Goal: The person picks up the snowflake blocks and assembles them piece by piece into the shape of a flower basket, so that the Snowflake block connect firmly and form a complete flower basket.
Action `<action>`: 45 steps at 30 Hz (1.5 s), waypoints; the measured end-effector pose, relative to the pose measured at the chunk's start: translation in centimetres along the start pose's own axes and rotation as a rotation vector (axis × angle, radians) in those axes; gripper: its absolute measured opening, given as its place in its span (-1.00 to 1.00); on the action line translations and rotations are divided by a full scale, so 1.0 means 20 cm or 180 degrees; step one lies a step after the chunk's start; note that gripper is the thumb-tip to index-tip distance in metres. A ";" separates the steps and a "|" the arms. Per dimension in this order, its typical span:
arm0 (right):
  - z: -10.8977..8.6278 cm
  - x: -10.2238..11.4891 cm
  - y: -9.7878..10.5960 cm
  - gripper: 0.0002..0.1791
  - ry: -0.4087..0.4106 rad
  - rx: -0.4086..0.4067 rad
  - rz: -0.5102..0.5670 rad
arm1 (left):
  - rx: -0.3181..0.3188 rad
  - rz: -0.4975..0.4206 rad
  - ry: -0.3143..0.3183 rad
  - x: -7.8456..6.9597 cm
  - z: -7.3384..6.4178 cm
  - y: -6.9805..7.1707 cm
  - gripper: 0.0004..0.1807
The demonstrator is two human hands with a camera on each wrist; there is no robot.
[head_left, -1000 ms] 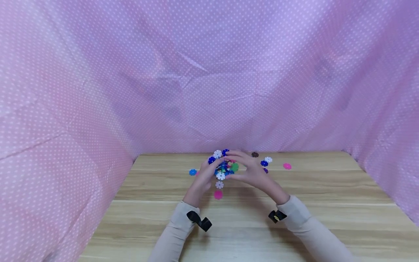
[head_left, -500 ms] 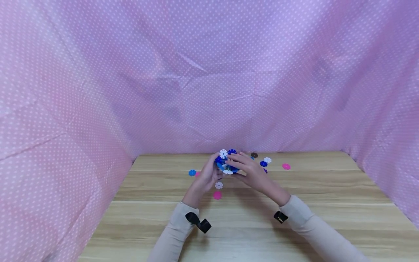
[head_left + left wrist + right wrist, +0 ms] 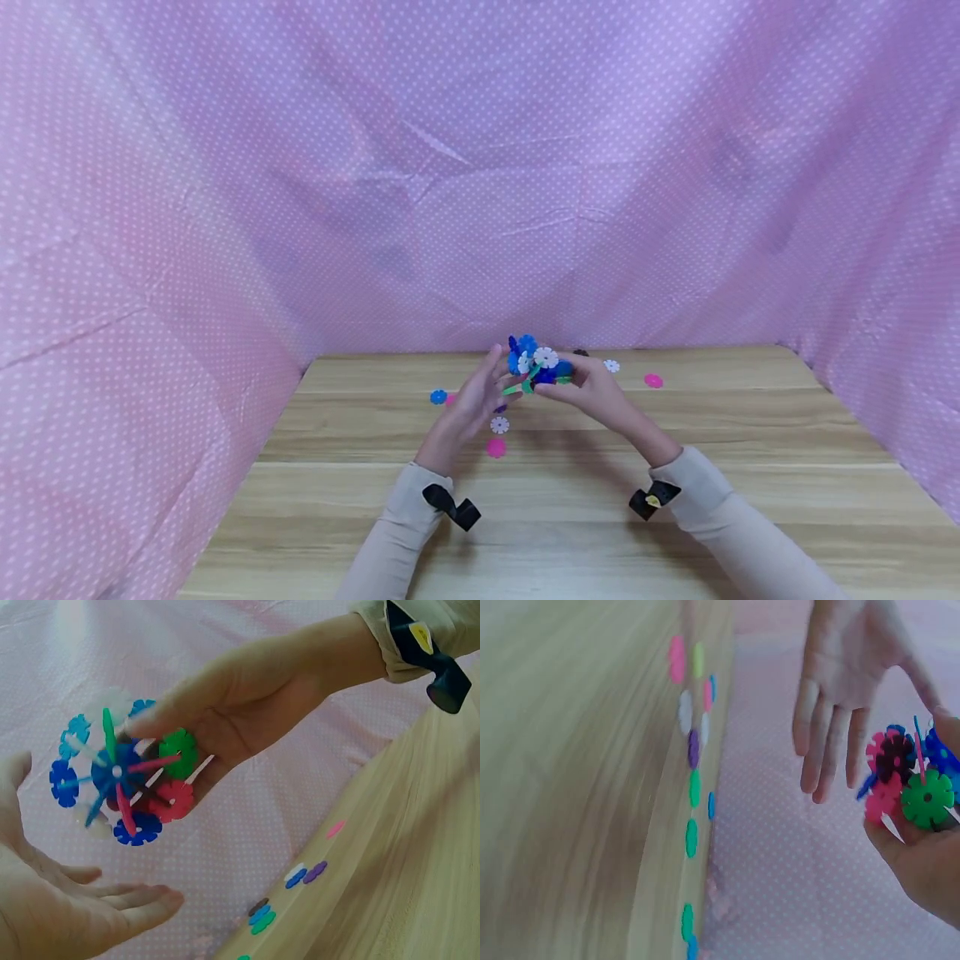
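A ball-like cluster of interlocking snowflake discs (image 3: 545, 358) in blue, white, green, pink and brown is held off the table by my right hand (image 3: 597, 398), fingers and thumb gripping its edge. In the left wrist view, discs stand out like spokes round a blue disc (image 3: 116, 772). My left hand (image 3: 471, 406) is beside the cluster on its left, fingers extended. The left wrist view shows a gap between that hand (image 3: 67, 900) and the cluster. From the right wrist camera, a green disc (image 3: 928, 798) sits close to the right fingers.
Loose discs lie on the wooden table (image 3: 555, 533): a white one (image 3: 499, 425) and a pink one (image 3: 497, 448) in front of the hands, a blue one (image 3: 438, 397) at left, another pink one (image 3: 654, 381) at right. A pink dotted cloth (image 3: 480, 208) surrounds the table.
The cluster has turned and moved slightly right, between both hands earlier and in the right hand now. The left hand's fingers have come away from it. Loose discs stay put.
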State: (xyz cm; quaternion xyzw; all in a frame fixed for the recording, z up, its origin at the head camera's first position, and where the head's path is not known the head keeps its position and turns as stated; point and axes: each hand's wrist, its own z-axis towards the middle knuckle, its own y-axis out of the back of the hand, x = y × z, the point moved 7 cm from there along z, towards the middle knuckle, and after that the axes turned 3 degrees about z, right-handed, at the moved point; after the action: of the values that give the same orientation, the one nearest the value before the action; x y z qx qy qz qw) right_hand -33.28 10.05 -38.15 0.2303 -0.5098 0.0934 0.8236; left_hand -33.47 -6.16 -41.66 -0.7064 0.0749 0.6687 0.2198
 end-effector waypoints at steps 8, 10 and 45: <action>-0.02 -0.09 -0.01 -0.43 -0.0880 0.0175 0.0774 | -0.0241 -0.0043 -0.0101 0.03 0.00 0.03 -0.24; -0.03 -0.10 -0.03 -0.44 -0.0952 0.0318 0.0986 | -0.0299 -0.0008 -0.0066 0.04 0.01 0.03 -0.20; -0.02 -0.18 -0.02 -0.37 -0.1505 0.0637 0.0686 | -0.1048 -0.0170 -0.0317 0.01 -0.03 0.05 -0.38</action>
State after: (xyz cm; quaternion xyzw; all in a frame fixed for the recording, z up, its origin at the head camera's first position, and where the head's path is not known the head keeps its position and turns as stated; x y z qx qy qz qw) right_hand -34.57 10.24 -41.62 0.2704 -0.6976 0.1740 0.6403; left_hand -33.36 -7.36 -42.00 -0.7006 -0.0654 0.6999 0.1223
